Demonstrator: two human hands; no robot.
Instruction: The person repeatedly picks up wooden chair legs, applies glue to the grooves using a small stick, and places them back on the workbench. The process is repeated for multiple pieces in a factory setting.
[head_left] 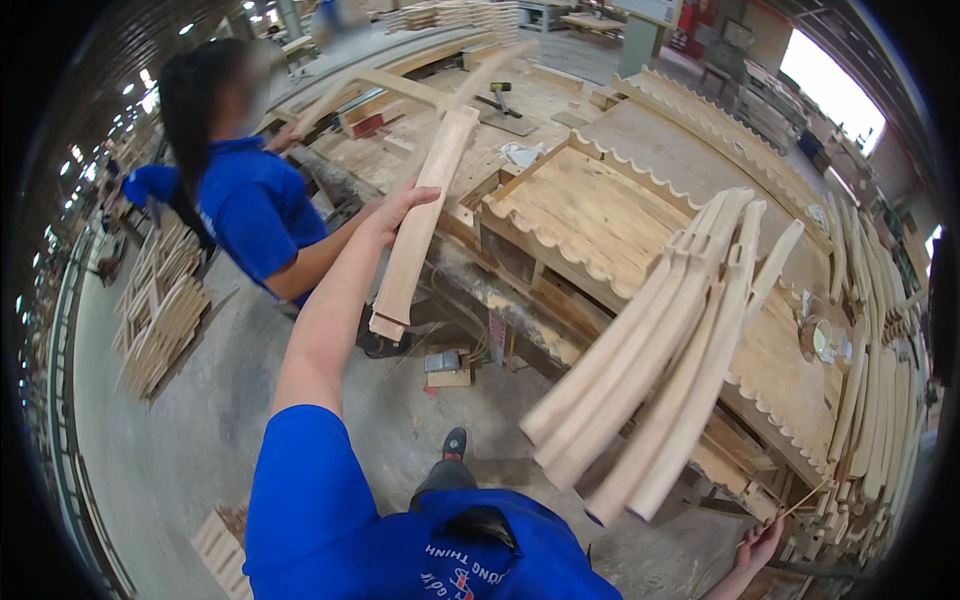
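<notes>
My left hand (pixel 403 212) is stretched forward, closed around the edge of a flat, pale wooden board (pixel 418 255) with a notched lower end. The board is tilted, its upper end near the workbench. At the lower right my right hand (pixel 762 545) is pinched on a thin stick (pixel 808 495) pointing up and right; the stick's far end is hard to make out among the wood. Between my hands, a bundle of curved wooden legs (pixel 660 340) lies on the bench, their ends jutting over its near edge.
A co-worker (pixel 250 190) in blue stands at the left, gripping a curved wooden frame (pixel 400 85). The bench has scalloped wooden edging (pixel 580 250). A hammer (pixel 500 95), a white cloth (pixel 522 154) and a round container (pixel 820 340) are on it. More legs (pixel 880 400) stack at the right.
</notes>
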